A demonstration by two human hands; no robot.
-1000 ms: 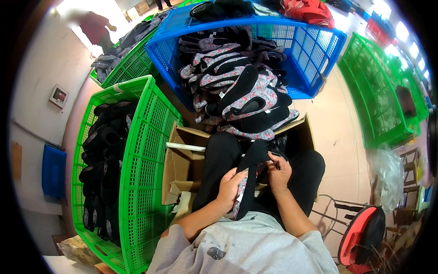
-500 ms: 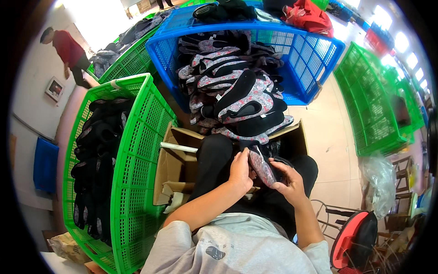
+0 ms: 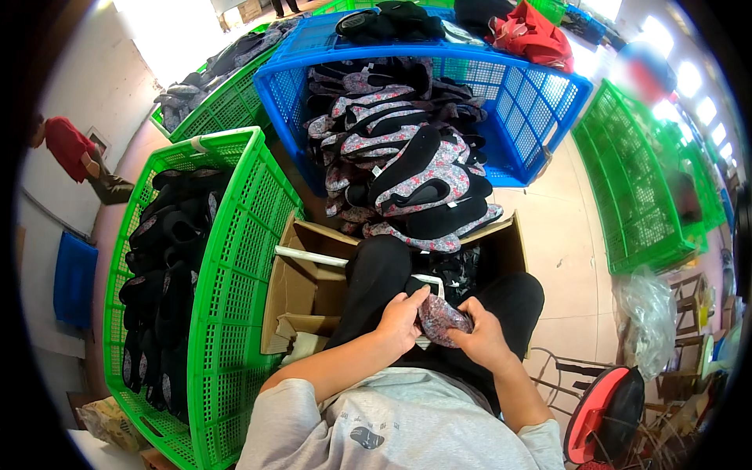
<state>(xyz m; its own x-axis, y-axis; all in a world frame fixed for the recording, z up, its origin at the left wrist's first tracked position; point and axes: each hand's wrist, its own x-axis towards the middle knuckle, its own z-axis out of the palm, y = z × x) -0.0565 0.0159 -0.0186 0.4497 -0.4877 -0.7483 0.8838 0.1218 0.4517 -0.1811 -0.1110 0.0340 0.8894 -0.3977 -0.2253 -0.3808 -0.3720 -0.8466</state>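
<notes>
Between both hands, above my lap, is a slipper (image 3: 443, 321) in a small flower print. My left hand (image 3: 401, 319) grips one end of it, thumb on top. At the other end my right hand (image 3: 482, 338) is closed on the slipper's edge, partly hiding it. Just beyond my knees lies a tall heap of similar flowered slippers (image 3: 439, 168) with black soles, spilling from a blue crate (image 3: 533, 59) on its side. An open cardboard box (image 3: 286, 301) stands around my knees, with a white rod (image 3: 311, 256) across its left part.
To my left stands a green crate (image 3: 243, 235) holding black slippers (image 3: 168, 235). Another green crate (image 3: 638, 180) is at the right, near clear plastic bags (image 3: 650, 313) and a red-and-black round seat (image 3: 603, 415). A person in red (image 3: 66, 149) is at the far left.
The slipper has been turned in my hands, so a broader, rounder side shows, and both hands have shifted slightly lower left. The person in red has moved left and nearer.
</notes>
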